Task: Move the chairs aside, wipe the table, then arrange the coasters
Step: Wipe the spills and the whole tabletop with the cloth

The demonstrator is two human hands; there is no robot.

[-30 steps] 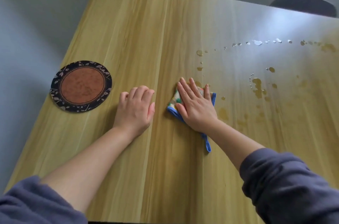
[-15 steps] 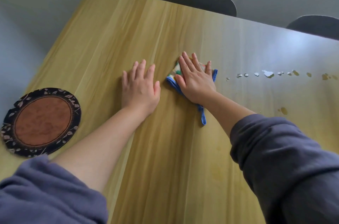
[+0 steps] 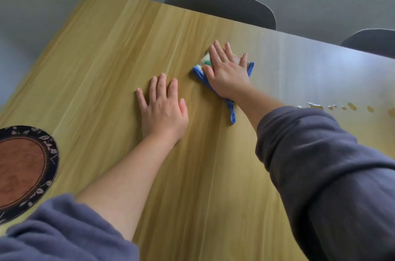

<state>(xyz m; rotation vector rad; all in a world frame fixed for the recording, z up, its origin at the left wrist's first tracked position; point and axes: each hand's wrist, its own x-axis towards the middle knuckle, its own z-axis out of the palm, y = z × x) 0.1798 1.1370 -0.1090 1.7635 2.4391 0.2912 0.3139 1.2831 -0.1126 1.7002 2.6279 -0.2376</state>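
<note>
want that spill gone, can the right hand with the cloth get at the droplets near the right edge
Probably yes: the right hand presses the cloth flat, and only bare table lies between it and the droplets.

Pale wooden table [image 3: 102, 64], droplets [image 3: 316, 106] on its right side. Blue-edged cloth [image 3: 198, 72] lay folded near the table's far edge, flat under my right hand [image 3: 226, 77]. Round brown coaster [image 3: 21, 166], dark leafy rim, at the table's left edge. Dark chair [image 3: 220, 7] and second chair [image 3: 372, 43] stood behind the far edge.
</note>
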